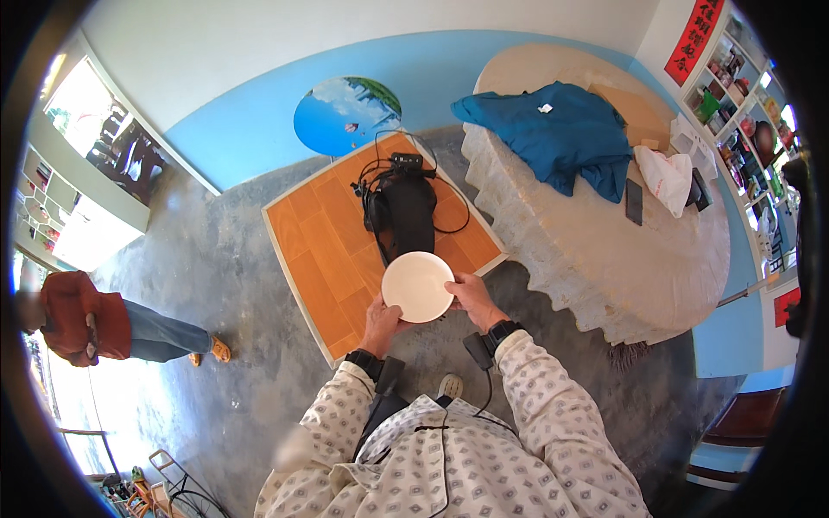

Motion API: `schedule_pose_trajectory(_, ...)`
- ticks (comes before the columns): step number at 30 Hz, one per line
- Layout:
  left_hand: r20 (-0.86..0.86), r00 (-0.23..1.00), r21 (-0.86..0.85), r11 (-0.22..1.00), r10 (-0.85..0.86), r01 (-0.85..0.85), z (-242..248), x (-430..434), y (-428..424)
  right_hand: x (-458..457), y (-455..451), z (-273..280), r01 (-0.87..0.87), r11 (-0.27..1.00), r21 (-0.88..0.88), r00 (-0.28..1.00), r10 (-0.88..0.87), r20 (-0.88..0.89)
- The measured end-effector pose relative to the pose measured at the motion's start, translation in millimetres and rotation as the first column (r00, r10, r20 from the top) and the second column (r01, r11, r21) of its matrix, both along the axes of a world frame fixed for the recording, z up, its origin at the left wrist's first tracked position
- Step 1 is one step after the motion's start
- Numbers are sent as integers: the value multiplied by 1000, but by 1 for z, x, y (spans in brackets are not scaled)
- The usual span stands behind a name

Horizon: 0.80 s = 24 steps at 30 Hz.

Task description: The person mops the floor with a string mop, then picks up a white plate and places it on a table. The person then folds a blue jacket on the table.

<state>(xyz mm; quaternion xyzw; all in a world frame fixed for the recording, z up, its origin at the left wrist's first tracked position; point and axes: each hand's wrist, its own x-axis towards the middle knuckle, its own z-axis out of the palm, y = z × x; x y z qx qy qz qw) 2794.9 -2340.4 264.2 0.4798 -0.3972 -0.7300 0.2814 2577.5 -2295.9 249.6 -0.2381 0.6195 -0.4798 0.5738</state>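
Observation:
A round white bowl [418, 287] is held in front of me between both hands, and its inside shows no contents. My left hand [382, 320] grips the lower left rim, thumb over the edge. On the right side of the rim, my right hand [475, 299] holds on in the same way. Below the bowl stands a low wood-patterned table [317, 239] with a pale edge. On that table a black bag [405, 210] lies with black cables and a small black device [406, 160]; the bowl hides its near end.
To the right, a cloth-covered round table [583, 259] carries a blue garment [550, 136], a cardboard box [635, 116], a white plastic bag [667, 178] and a phone [633, 202]. A person [90, 320] stands at the left. A round blue picture board [346, 116] leans near the wall.

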Motion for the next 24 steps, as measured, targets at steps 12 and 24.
schedule_pose_trajectory(12,-94,953,-94,956,-287,279,24,-152,32,-139,82,25,279,959,-48,958,-282,-52)
schedule_pose_trajectory(24,-46,820,11,820,-571,572,19,-305,19,-232,143,30,599,796,-82,800,-600,17)
